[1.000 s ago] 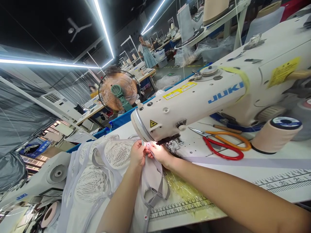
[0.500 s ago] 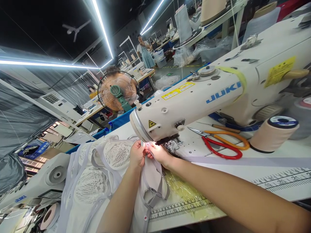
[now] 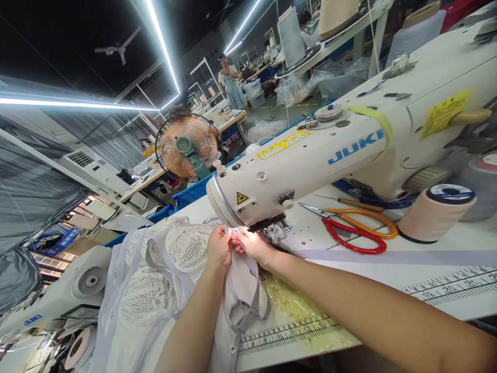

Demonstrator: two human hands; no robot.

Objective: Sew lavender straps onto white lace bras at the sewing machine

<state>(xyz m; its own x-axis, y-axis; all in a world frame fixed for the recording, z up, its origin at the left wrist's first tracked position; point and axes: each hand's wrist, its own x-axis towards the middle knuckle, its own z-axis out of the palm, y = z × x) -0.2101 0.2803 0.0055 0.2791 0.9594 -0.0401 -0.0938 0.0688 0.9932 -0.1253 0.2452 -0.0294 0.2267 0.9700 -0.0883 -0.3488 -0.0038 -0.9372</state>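
Note:
Under the lit head of a white sewing machine (image 3: 267, 178), my left hand (image 3: 218, 247) and my right hand (image 3: 254, 246) meet with fingertips close together. Both pinch the edge of a pale lilac-white bra (image 3: 237, 282), whose straps and band hang down toward the table's front edge. My right hand is just beside the needle area, which it partly hides. To the left, touching my left forearm, lies a heap of similar lace bras (image 3: 145, 295). The exact piece between my fingertips is too small and bright to make out.
Scissors (image 3: 353, 228) with red and orange handles lie right of the machine head, near a peach thread cone (image 3: 437, 215). A printed ruler (image 3: 287, 334) runs along the table front. Another machine (image 3: 73, 290) stands at left. A fan (image 3: 189, 147) and people are beyond.
Both hands stay in place, pinching the bra under the machine head. The view has shifted very slightly. In the background, the standing person has changed posture a little.

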